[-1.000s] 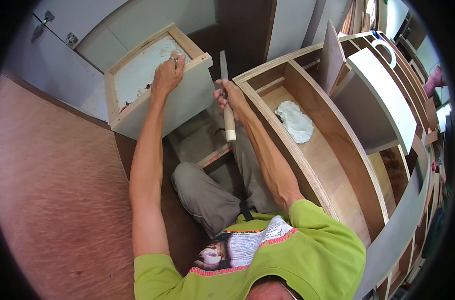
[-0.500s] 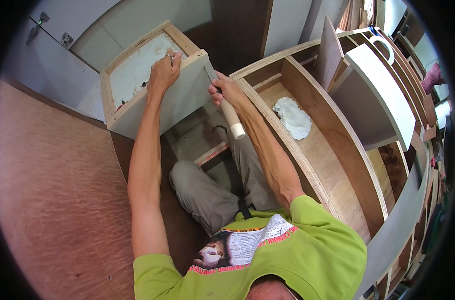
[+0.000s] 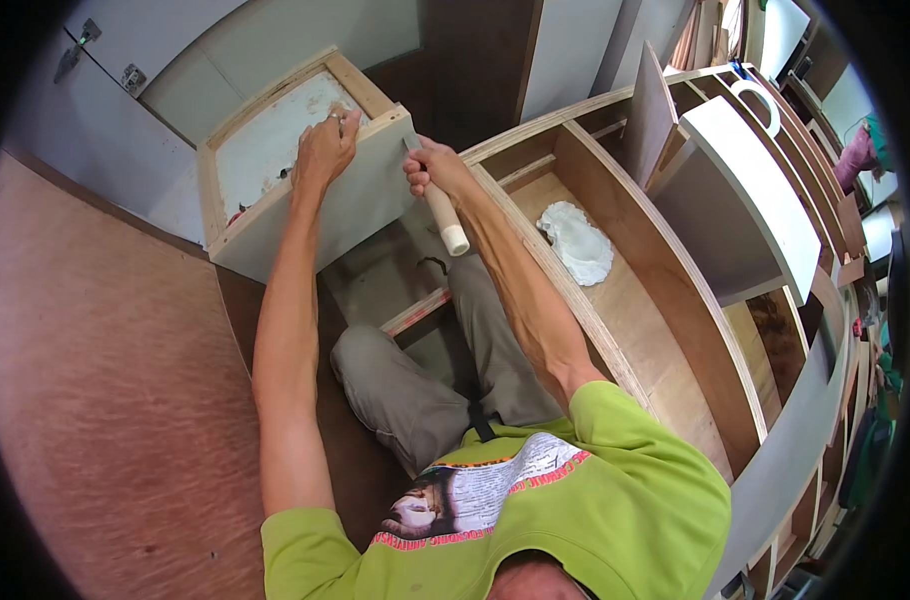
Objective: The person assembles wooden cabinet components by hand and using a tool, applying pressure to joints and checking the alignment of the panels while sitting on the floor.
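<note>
A box-shaped wooden piece [image 3: 360, 185] with pale sides and a bare timber rim stands ahead of me, left of centre. Over its near rim rests my left hand [image 3: 325, 152], fingers curled against the timber; a ring shows on one finger. My right hand [image 3: 435, 170] is closed round a wooden-handled tool [image 3: 443, 218] with a flat metal blade, like a chisel. Its pale handle end points down toward me, while the blade lies against the box's right corner. The blade's tip is hard to make out.
To my right runs a long plywood cabinet frame [image 3: 665, 235] with compartments, one holding a crumpled white wad [image 3: 577, 243]. A white curved panel [image 3: 760, 180] and a tape roll [image 3: 758, 105] rest on it. A reddish-brown board [image 3: 115, 380] fills the left side. Another person's hand [image 3: 857, 158] shows far right.
My right hand and the tool have shifted slightly left and up, staying at the box's corner. My left hand keeps its place on the rim. The view has turned a little.
</note>
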Available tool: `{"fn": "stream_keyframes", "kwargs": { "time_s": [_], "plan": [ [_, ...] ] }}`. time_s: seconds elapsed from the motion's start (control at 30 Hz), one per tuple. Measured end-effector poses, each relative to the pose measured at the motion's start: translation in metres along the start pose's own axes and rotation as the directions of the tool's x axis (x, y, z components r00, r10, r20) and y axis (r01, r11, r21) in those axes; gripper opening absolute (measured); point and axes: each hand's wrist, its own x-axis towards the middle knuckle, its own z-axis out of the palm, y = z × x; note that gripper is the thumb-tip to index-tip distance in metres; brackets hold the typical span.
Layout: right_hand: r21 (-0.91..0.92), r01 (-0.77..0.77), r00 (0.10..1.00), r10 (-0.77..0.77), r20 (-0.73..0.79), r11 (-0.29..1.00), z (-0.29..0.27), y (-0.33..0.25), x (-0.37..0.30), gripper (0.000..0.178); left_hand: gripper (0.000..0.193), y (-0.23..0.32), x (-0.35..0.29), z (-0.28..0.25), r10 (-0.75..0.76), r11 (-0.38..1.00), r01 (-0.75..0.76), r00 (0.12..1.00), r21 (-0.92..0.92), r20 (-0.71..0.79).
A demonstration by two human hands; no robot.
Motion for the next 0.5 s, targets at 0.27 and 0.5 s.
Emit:
{"fn": "stream_keyframes", "kwargs": {
  "time_s": [0.27, 0.5],
  "plan": [
    [-0.022, 0.043, 0.999, -0.042, 0.014, 0.999, 0.000, 0.005, 0.000, 0.037, 0.048, 0.004, 0.001, -0.004, 0.010, 0.998, -0.011, 1.000, 0.057, 0.010],
    [0.076, 0.042, 0.998, -0.044, 0.036, 0.996, 0.001, 0.013, -0.007, 0.030, 0.045, -0.009, 0.000, -0.002, 0.081, 0.996, -0.077, 0.992, 0.054, -0.093]
  ]
}}
